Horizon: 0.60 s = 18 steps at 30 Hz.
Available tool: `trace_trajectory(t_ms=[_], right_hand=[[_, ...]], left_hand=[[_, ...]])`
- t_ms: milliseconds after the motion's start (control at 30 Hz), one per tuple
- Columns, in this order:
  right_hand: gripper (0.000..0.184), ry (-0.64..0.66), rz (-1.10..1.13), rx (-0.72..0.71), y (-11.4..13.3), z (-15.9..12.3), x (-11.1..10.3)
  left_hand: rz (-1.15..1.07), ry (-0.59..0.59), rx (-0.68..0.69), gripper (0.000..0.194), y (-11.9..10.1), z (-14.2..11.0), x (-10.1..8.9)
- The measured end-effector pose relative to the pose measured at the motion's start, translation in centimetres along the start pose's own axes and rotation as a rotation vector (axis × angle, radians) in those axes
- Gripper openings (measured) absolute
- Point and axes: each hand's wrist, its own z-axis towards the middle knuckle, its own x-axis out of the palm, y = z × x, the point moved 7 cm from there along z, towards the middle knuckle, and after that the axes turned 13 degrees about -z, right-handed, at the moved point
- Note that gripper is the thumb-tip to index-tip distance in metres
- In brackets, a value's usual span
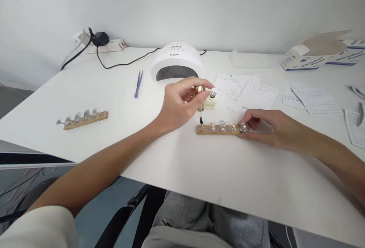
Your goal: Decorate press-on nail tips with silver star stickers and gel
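My left hand (184, 101) pinches the gold cap of a nail polish brush (200, 107), bristles pointing down. The dark brush tip is at the leftmost of several clear, silver-patterned false nails (222, 126); whether it touches cannot be made out. These nails stand in a row on a wooden display strip (218, 132). Fingers of my right hand (262, 126) close around the strip's right end. Just behind the brush stands an open polish bottle (210, 101) with a pale yellow body, partly hidden by my left hand.
A white nail lamp (176, 59) stands at the back, with purple tweezers (138, 84) to its left. Another wooden strip with nails (85, 120) lies at left. Sticker sheets (258, 94) and an opened box (310, 56) occupy the right. A black cable (125, 65) runs along the back.
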Motion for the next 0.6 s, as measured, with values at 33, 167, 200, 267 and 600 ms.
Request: trace_trajectory(t_ms=[33, 167, 200, 267, 600], right_hand=[[0.041, -0.002, 0.003, -0.003, 0.0, 0.0, 0.0], [0.043, -0.013, 0.009, -0.021, 0.2, 0.0, -0.1], [0.043, -0.015, 0.007, -0.017, 0.2, 0.0, -0.1], [0.043, -0.018, 0.0, -0.006, 0.2, 0.0, -0.1], [0.044, -0.011, -0.004, 0.006, 0.0, 0.0, 0.0]], left_hand=[[-0.001, -0.013, 0.001, 0.009, 0.0, 0.1, -0.1], [-0.064, -0.039, -0.016, 0.008, -0.3, 0.3, -0.4], [-0.09, -0.035, -0.027, 0.008, -0.4, 0.2, -0.3], [-0.128, -0.007, -0.053, 0.009, -0.6, 0.1, 0.1], [-0.011, 0.022, -0.049, 0.008, 0.3, -0.1, 0.3]])
